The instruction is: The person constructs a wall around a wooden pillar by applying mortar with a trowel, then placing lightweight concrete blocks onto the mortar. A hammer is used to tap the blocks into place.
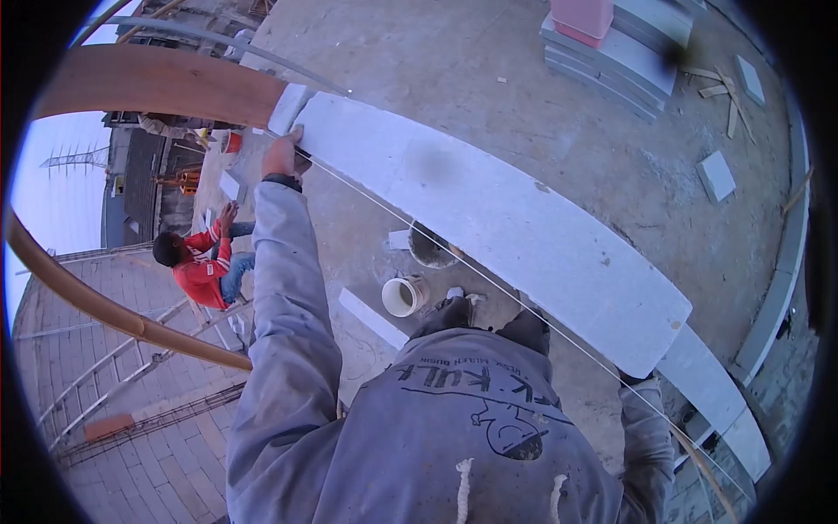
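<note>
A long row of white blocks (489,218) runs from upper left to lower right in front of me. My left hand (284,155) reaches out to the row's far left end, fingers closed where a taut string (454,258) starts. The string stretches along the near face of the blocks down to the lower right. My right hand (635,379) sits at the row's near right end by the string; it is mostly hidden under the block's corner and my grey sleeve. My dark shoes (484,319) stand on the concrete just below the blocks.
A white bucket (403,295) and a dark mortar tub (429,249) stand by my feet, with a loose white block (371,316) beside them. A person in red (205,266) crouches at left. Stacked blocks (611,52), wood scraps (724,87) and a curved wooden form (166,83) lie further off.
</note>
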